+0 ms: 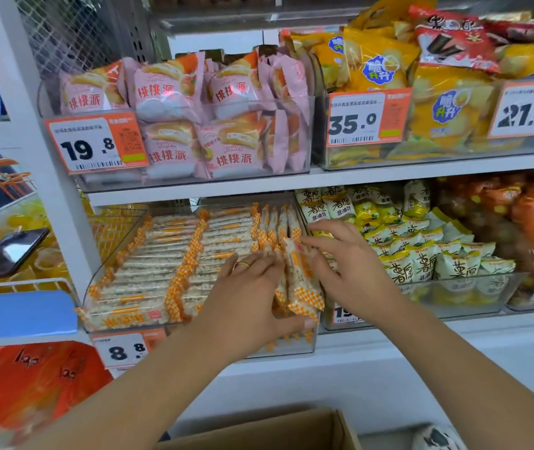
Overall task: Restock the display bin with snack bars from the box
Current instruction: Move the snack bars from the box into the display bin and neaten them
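The clear display bin [311, 345] on the lower shelf holds flat rows of white puffed snack bars [162, 264] with orange checkered ends. At its right side a few bars [303, 284] stand on edge. My left hand [246, 297], with a ring, lies against their left face, and its thumb hooks round their front end. My right hand [346, 264] has spread fingers touching the upright bars from the right, beside the bin wall. The cardboard box [291, 427] shows at the bottom edge, with its inside hidden.
A bin of green and yellow snack packs [421, 254] adjoins on the right. Pink pie packs [194, 125] and yellow chip bags [447, 102] fill the shelf above. A phone [6, 251] lies on the left rack. A price tag [119, 350] hangs on the bin front.
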